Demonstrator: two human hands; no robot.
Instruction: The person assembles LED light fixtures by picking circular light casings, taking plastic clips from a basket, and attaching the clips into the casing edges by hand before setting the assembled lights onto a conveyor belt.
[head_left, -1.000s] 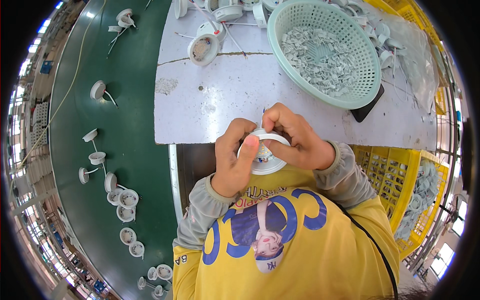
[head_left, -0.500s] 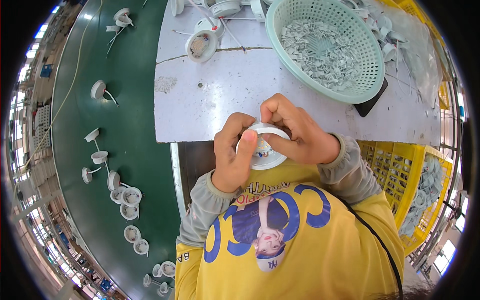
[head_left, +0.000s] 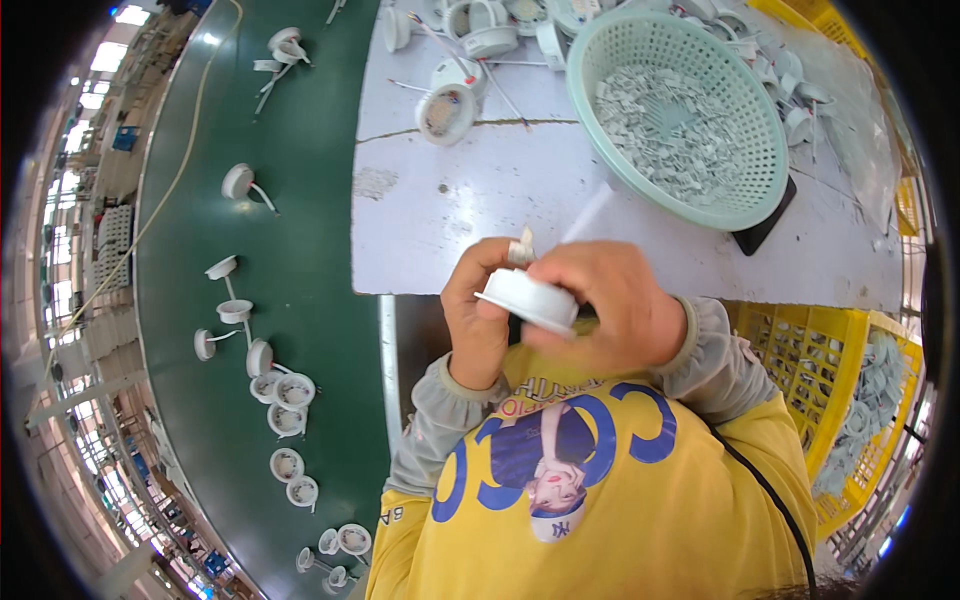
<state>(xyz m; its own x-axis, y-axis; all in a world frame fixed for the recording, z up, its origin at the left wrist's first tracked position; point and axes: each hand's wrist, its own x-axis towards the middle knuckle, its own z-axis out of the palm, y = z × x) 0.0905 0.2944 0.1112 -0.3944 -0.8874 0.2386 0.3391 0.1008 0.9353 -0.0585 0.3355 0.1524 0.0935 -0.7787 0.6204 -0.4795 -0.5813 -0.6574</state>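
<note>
A round white downlight housing is tilted on its side between my two hands, just past the table's near edge. My left hand grips its left side, thumb in front and fingers curled behind. Over its right side my right hand is closed, its fingers slightly smeared by motion. A small pale piece sticks up beside my left fingertips; I cannot tell whether it is joined to the housing. The housing's inner face is turned out of sight.
A pale green basket of small whitish pieces stands at the table's right. More downlights with wires lie at the back. To the left, a green conveyor belt carries several housings. A yellow crate sits at lower right.
The housing has turned from showing its inner face with small parts to showing its white outer side. My right hand has shifted over its right edge. The whole view has moved slightly.
</note>
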